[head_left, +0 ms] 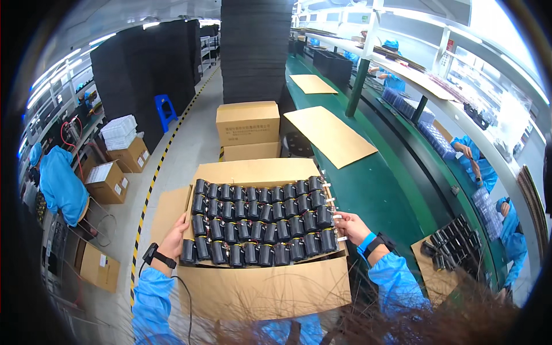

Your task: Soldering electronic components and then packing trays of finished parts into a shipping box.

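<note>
Several rows of black cylinders, which look like small motors with yellow bands and thin wires, lie side by side over an open cardboard box. What supports the rows is mostly hidden beneath them. My left hand grips the left edge of this layer, thumb up along the side. At the opposite edge my right hand has its fingers closed on the rim beside small white connectors. Both forearms wear blue sleeves, with a black band at each wrist.
To the right runs a green workbench bearing cardboard sheets and a pile of black cylinders. Closed cartons stand behind the box. People in blue work on both sides; a blue stool is by the striped floor line.
</note>
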### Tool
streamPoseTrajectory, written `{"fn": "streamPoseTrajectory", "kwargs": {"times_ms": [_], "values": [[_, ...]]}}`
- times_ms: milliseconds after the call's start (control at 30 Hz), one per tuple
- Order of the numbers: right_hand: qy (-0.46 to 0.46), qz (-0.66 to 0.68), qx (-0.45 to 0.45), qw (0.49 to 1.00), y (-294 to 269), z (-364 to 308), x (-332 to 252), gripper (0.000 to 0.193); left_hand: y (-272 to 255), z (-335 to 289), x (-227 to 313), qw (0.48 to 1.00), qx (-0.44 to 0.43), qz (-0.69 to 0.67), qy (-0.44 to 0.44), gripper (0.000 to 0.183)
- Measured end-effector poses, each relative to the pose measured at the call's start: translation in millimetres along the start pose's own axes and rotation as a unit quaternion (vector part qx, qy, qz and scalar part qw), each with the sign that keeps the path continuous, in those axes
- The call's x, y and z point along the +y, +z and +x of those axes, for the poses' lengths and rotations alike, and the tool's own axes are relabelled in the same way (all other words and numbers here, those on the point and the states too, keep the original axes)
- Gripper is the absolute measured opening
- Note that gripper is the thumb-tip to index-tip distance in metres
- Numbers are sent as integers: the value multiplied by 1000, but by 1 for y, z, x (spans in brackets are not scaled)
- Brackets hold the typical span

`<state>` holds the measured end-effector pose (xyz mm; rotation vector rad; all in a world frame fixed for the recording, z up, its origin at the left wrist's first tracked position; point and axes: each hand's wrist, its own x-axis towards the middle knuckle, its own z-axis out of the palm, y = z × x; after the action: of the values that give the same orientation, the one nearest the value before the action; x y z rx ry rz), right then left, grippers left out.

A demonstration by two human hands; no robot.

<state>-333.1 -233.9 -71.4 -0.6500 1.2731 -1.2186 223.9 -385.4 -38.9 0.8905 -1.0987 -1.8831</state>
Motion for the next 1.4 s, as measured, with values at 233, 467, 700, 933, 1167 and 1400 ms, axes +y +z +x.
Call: {"fn": "streamPoseTrajectory", "kwargs": {"times_ms": [233,467,700,933,1167,1400], "values": [[48,38,-42,997,-10,6,-1,37,-27,11,-4,998,-16,-49,-41,43],[92,8,-40,995,6,-5,-10,33,-31,-18,20,989,63,73,-114,56],[84,-27,-53,995,21,-31,-27,48,15,-69,24,964,92,248,-8,68],[-83,-371,38,924,42,-60,-46,67,43,-81,17,799,93,576,146,62],[-323,-593,77,734,56,-21,-10,52,44,-93,25,750,74,635,170,56],[-339,-556,83,755,51,-41,-22,46,24,-98,23,662,34,728,177,56]]}}
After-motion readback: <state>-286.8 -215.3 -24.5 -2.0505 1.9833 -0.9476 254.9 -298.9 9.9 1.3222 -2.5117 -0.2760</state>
